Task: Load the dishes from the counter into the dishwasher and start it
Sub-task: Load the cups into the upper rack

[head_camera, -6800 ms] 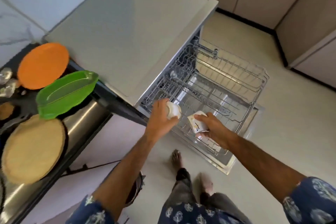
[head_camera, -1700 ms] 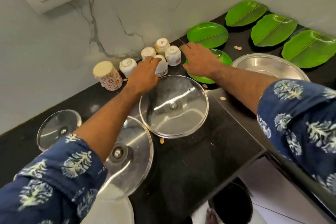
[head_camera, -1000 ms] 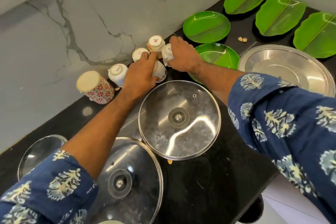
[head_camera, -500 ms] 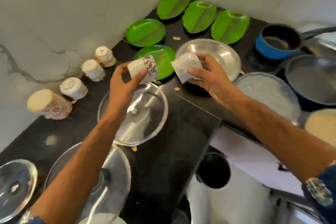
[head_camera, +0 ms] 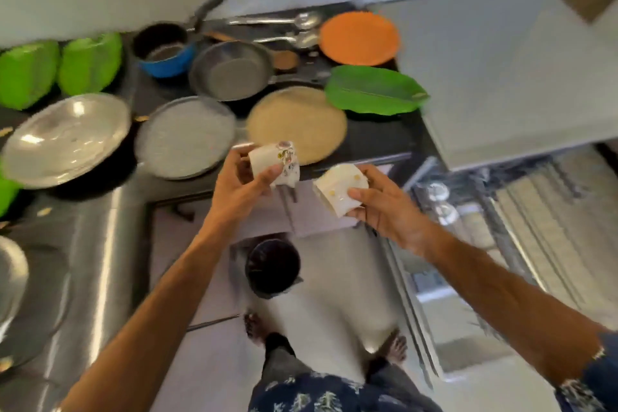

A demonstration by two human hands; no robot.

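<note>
Left hand (head_camera: 239, 189) up at mid-frame, thumb and fingers curled round a small floral cup (head_camera: 276, 164), tipped on its side, mouth toward nine o'clock. Right hand (head_camera: 384, 211) just beside it at three o'clock, pinching a second small white cup (head_camera: 339, 191), also tilted, faint yellow spots on its wall. Both cups off the counter, held in the air over its front edge, near each other but apart.

Out beyond the cups, at twelve o'clock: a round tan plate (head_camera: 297, 125) flat on the black counter (head_camera: 374, 144). At one o'clock of it, a green leaf-shaped plate (head_camera: 374, 90); further up, an orange plate (head_camera: 359, 38). At eleven o'clock from the hands, a grey round tray (head_camera: 185, 137), a dark frying pan (head_camera: 230, 70) and a blue saucepan (head_camera: 165, 55) behind it. Spoons (head_camera: 294, 30) at the back by the wall, blurred. At nine to ten o'clock, a steel bowl (head_camera: 65, 137), and more green plates (head_camera: 60, 72) at the far left edge.

At three o'clock of the right hand, the dishwasher rack (head_camera: 485, 211) pulled out under a pale worktop (head_camera: 501, 70), two round pale items in it, too blurred to name. Down at six o'clock, a dark bin (head_camera: 272, 267) on the floor, bare feet (head_camera: 396, 349) below.
</note>
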